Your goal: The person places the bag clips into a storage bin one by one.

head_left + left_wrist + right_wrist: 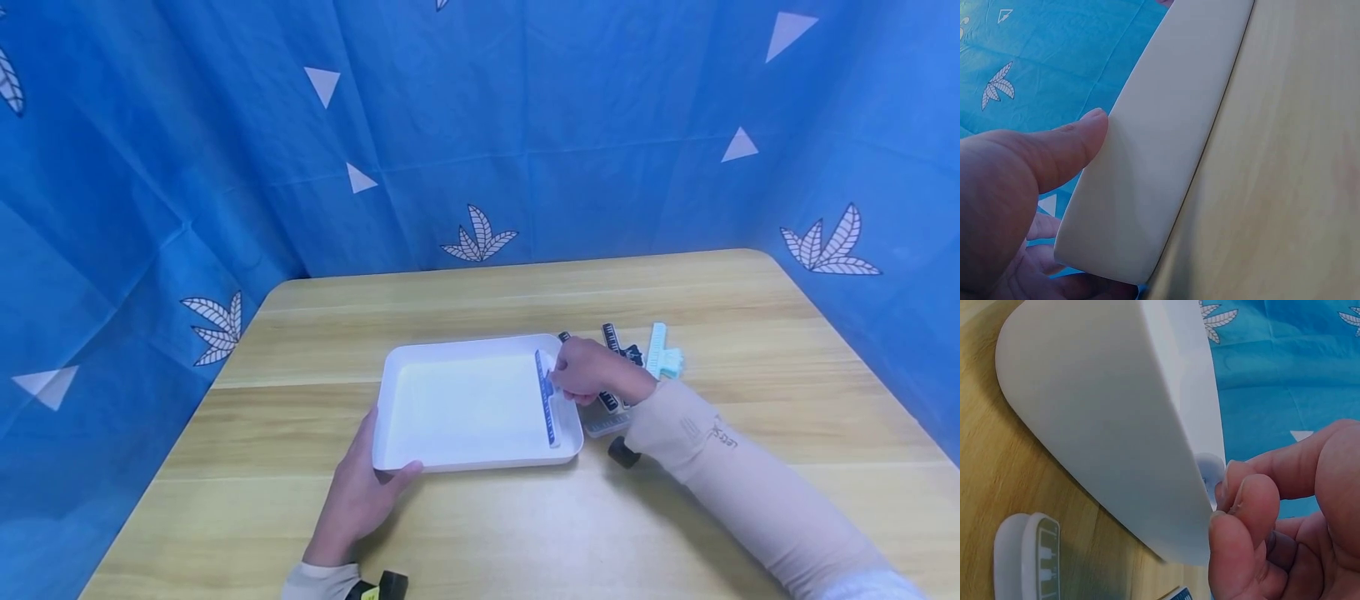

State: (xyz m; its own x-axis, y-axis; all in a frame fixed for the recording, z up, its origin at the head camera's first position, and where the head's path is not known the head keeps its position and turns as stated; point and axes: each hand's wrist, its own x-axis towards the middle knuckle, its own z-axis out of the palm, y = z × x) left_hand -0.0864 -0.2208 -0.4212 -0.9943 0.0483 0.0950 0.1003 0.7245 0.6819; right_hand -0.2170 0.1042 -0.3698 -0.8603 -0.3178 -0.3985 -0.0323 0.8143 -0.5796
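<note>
A white rectangular tray (472,462) sits on the wooden table. My left hand (365,492) grips its near left corner; in the left wrist view the thumb (1082,144) presses the outer wall and the fingers reach round the end. Inside the tray, along its right end, lies a blue-and-white bag clip (547,400) with a piano-key pattern. My right hand (588,369) reaches over the right rim and pinches this clip's handle side. In the right wrist view the bent fingertips (1247,500) meet beside the clip's pale rounded part (1210,474), mostly hidden by the rim.
Right of the tray lie several more bag clips: black ones (611,337), a mint one (657,350) and a grey-white one (606,426), partly under my right wrist. A blue patterned curtain (480,125) hangs behind the table (675,517).
</note>
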